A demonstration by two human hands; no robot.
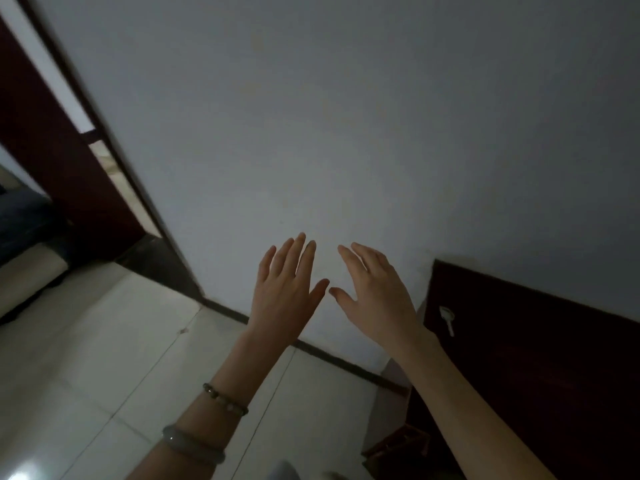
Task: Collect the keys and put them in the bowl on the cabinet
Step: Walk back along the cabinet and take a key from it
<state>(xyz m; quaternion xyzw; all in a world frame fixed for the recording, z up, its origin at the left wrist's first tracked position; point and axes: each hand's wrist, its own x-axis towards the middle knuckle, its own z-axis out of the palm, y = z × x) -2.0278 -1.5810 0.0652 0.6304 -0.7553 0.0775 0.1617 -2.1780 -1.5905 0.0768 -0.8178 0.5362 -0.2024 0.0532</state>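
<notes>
Both hands up and empty, nothing grabbed yet.

We've got the dark cabinet off to the right of our spread-open left hand and right hand; one key lies flat on it just past the right wrist, probably first pickup. No bowl in sight.

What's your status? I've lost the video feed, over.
Left hand and right hand raised, fingers spread, both empty. One key flat on dark cabinet top, right of right hand. No bowl in view. Nothing blocking the key.
</notes>
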